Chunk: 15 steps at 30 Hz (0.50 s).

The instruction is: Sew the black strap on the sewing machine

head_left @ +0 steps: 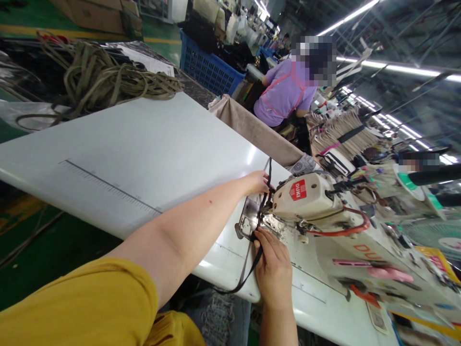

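Note:
A narrow black strap [255,262] runs under the needle area of a white sewing machine [306,199] and curves down over the table's front edge. Behind the needle, my left hand [257,182] pinches the strap's far stretch, with my arm reaching across the table. In front of the metal needle plate [249,218], my right hand [272,259] has its fingers closed on the near stretch of strap. The presser foot and the exact stitching point are partly hidden by the machine head.
A heap of olive cord [108,79] lies at the table's far left. The white tabletop [118,139] bears a printed ruler. Beyond it stand a cloth-lined bin [252,125], a blue crate [209,62] and a person in a purple shirt [284,91]. Stacked beige pieces [345,134] lie behind the machine.

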### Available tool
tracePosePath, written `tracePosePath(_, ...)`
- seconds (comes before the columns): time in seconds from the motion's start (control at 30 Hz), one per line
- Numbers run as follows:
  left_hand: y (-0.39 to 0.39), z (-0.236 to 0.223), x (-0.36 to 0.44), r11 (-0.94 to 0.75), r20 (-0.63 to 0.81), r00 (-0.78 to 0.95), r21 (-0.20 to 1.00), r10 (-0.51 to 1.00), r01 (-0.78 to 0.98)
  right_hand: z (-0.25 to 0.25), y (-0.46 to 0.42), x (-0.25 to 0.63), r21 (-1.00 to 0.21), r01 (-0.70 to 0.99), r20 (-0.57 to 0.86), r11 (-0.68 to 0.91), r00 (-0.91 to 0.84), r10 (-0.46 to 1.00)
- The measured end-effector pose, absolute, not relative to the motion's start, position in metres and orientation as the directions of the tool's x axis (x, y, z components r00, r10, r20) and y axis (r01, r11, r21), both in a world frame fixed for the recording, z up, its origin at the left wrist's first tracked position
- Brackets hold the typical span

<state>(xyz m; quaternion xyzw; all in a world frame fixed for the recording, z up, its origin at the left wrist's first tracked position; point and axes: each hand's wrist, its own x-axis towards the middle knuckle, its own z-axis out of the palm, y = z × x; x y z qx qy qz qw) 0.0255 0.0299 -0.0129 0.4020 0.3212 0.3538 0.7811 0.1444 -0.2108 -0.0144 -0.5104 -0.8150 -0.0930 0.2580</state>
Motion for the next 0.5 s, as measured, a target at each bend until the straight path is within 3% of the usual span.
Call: tracePosePath(0.5,0.0311,-0.0173,0.0267,0.415,-0.207,0.544,0.861,0.813,-0.293,-0.0142,-0.2108,0.1431,-0.106,0.878,0.524,0.467,-0.35,0.776)
